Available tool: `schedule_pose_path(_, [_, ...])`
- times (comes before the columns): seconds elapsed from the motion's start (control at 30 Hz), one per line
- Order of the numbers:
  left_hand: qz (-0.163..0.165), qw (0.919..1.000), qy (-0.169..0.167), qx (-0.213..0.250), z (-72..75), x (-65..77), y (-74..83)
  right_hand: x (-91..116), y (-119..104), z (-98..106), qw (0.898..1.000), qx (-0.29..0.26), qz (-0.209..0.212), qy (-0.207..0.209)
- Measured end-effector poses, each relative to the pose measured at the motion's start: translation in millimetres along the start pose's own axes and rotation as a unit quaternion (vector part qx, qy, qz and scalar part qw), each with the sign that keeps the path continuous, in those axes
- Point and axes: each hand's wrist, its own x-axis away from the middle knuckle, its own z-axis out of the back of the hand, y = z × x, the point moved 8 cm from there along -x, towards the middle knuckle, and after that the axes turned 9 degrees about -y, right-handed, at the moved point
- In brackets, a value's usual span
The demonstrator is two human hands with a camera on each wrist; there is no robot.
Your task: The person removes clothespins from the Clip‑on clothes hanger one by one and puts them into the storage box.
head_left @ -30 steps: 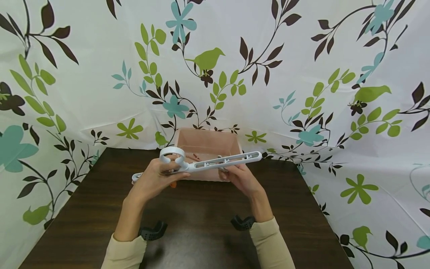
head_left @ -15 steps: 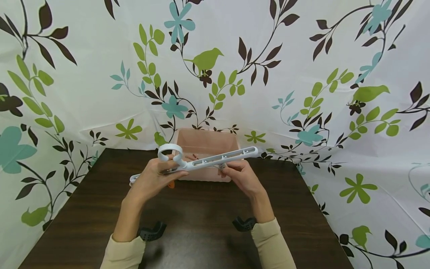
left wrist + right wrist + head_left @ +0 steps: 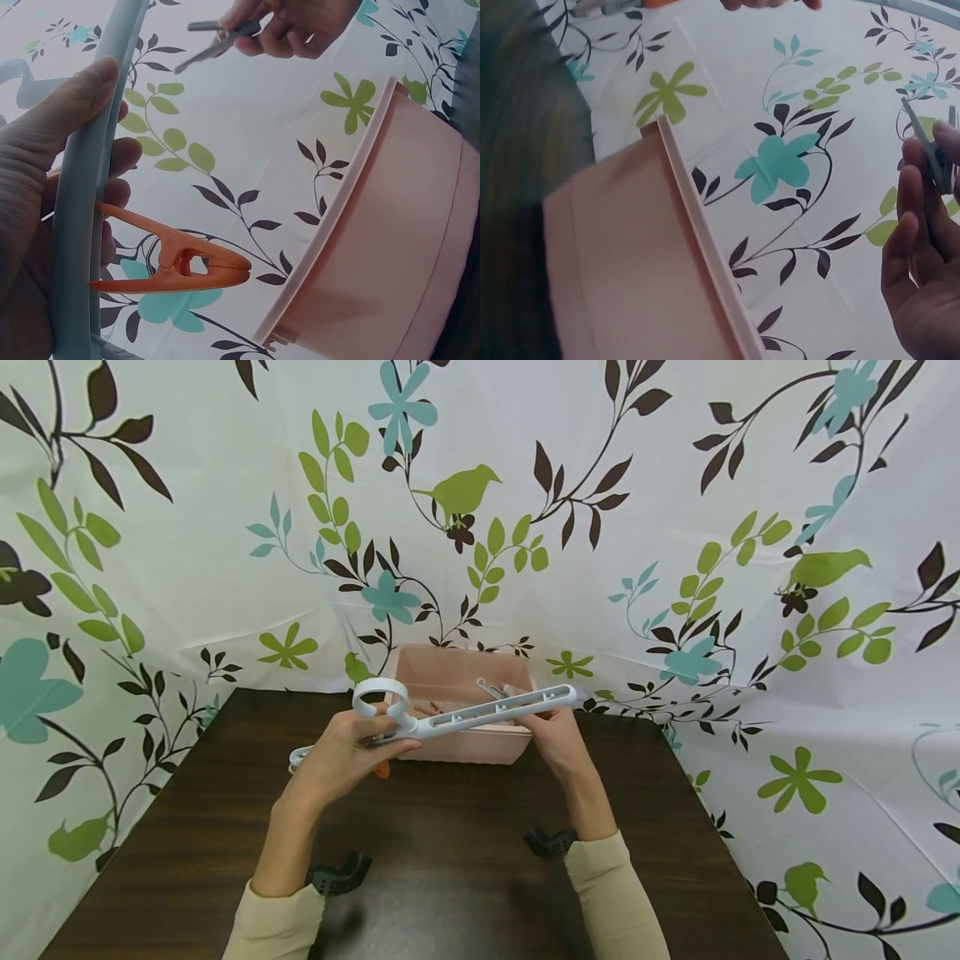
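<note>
My left hand (image 3: 352, 756) grips a white slotted plastic hanger (image 3: 495, 710) with a C-shaped hook at its middle, held level above the table. An orange clothespin (image 3: 180, 262) hangs from the hanger beside my left fingers, its jaws pointing away from the bar. Behind the bar, my right hand (image 3: 558, 739) pinches a grey clothespin (image 3: 934, 161). In the head view this clothespin appears over the pink bin (image 3: 457, 747), apart from the hanger, and the bar covers part of my right fingers. Small reddish pieces lie inside the bin, too small to identify.
The bin stands at the back of the dark wooden table (image 3: 435, 877), near a patterned cloth backdrop (image 3: 600, 568). Black wrist mounts (image 3: 341, 875) jut inward from both forearms.
My right hand has moved from below the hanger's bar to behind it, over the bin, with the grey clothespin. My left hand and the hanger have barely shifted.
</note>
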Motion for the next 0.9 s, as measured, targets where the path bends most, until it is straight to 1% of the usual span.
schedule_pose_path(0.07, [-0.003, 1.0, 0.001, 0.0, 0.4, -0.3, 0.0, -5, 0, 5, 0.999, 0.041, -0.025, 0.012])
schedule_pose_path(0.13, [-0.001, 1.0, 0.001, 0.0, 0.1, -0.4, -0.7, -12, -1, 7, 0.996, 0.082, -0.039, 0.008])
schedule_pose_path(0.17, [0.0, 1.0, 0.001, 0.0, -0.2, -0.5, -1.1, -15, -2, 8, 0.994, 0.102, -0.042, 0.004])
schedule_pose_path(0.23, [0.003, 1.0, 0.0, -0.001, -0.7, -0.3, -1.9, -23, -4, 9, 0.992, 0.125, -0.035, -0.008])
schedule_pose_path(0.3, [0.004, 1.0, 0.0, -0.001, -1.2, -0.1, -2.7, -30, -6, 10, 0.992, 0.123, -0.017, -0.019])
schedule_pose_path(0.4, [0.004, 1.0, -0.001, 0.0, -1.1, 0.1, -3.0, -40, -11, 12, 0.994, 0.107, 0.011, -0.023])
schedule_pose_path(0.5, [0.005, 1.0, -0.001, 0.002, -1.1, 0.4, -3.8, -48, -12, 14, 0.994, 0.105, 0.025, -0.016])
schedule_pose_path(0.67, [0.005, 1.0, -0.001, 0.003, -0.9, 0.0, -4.2, -57, -11, 18, 0.992, 0.127, 0.026, -0.004])
schedule_pose_path(0.9, [0.014, 0.9999, -0.001, 0.003, -0.7, -0.3, -5.5, -61, -4, 22, 0.992, 0.125, 0.016, 0.003])
